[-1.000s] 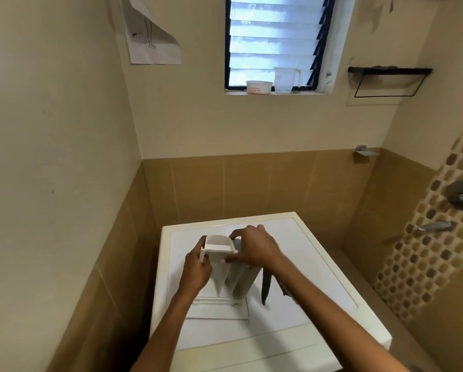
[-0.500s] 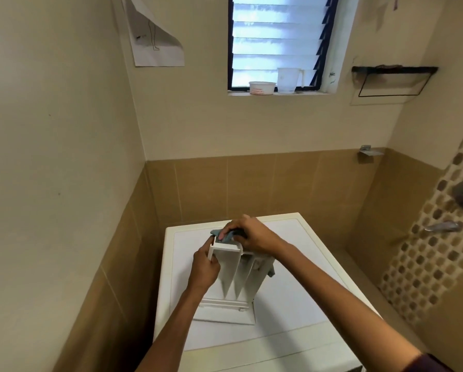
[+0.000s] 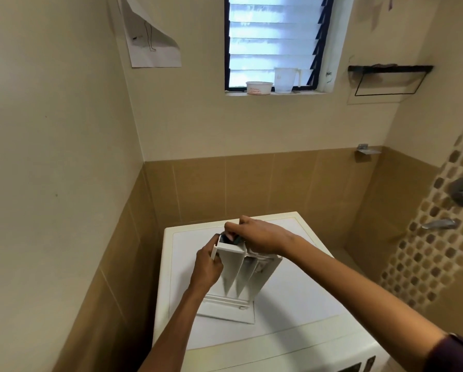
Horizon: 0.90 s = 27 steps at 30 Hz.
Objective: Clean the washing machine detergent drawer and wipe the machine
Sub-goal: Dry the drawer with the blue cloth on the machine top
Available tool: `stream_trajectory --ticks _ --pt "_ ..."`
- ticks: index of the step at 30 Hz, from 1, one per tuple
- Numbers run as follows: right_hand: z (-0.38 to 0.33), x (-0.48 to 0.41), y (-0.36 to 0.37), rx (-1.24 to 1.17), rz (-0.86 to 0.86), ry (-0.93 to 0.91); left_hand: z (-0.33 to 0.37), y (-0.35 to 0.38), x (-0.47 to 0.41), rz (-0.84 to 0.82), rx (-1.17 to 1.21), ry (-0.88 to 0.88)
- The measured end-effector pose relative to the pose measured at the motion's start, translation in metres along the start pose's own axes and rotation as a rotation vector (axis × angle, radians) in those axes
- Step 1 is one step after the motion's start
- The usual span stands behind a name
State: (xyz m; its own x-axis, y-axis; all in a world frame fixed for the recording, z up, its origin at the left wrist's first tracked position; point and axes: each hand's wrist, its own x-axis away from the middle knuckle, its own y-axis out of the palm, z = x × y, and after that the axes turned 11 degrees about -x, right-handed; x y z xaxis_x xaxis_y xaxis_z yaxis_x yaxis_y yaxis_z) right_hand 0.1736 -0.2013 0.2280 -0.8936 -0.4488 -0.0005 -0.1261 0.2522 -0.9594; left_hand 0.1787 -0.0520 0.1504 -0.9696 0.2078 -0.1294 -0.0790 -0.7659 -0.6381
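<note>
Tilted detergent drawer [image 3: 238, 275] stands on end on washing machine [image 3: 292, 318] top. Grip: left hand [image 3: 207, 267] clamps drawer's upper left edge; right hand [image 3: 257, 236] curls over top end, pinching dark cloth [image 3: 229, 239] into it. Versus 0.5 s earlier: cloth sits deeper, less showing; drawer position unchanged.
</note>
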Motion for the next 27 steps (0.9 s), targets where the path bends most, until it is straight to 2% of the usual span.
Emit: stream_trajectory --ticks 7,10,12,15,18,23,27 --pt "0.019 0.026 -0.010 -0.490 0.168 0.054 0.003 0.006 -0.006 -0.038 -0.057 0.045" --pt "0.025 0.036 -0.019 -0.919 0.403 0.102 0.003 0.005 -0.005 -0.010 -0.046 0.014" --pt "0.030 0.037 -0.020 -1.086 0.468 0.104 0.002 0.004 -0.005 -0.013 -0.040 0.012" --pt "0.024 0.024 -0.001 -0.856 0.324 0.173 0.008 0.007 -0.003 -0.022 -0.057 0.048" --pt "0.016 0.012 0.013 -0.616 0.238 0.157 0.009 0.010 -0.004 -0.017 -0.057 0.015" --pt "0.031 0.018 0.007 -0.527 0.252 0.116 0.007 0.005 -0.004 -0.016 -0.031 -0.007" --pt "0.060 0.042 0.003 -0.550 0.259 0.182 -0.005 0.001 -0.005 -0.003 0.000 -0.071"
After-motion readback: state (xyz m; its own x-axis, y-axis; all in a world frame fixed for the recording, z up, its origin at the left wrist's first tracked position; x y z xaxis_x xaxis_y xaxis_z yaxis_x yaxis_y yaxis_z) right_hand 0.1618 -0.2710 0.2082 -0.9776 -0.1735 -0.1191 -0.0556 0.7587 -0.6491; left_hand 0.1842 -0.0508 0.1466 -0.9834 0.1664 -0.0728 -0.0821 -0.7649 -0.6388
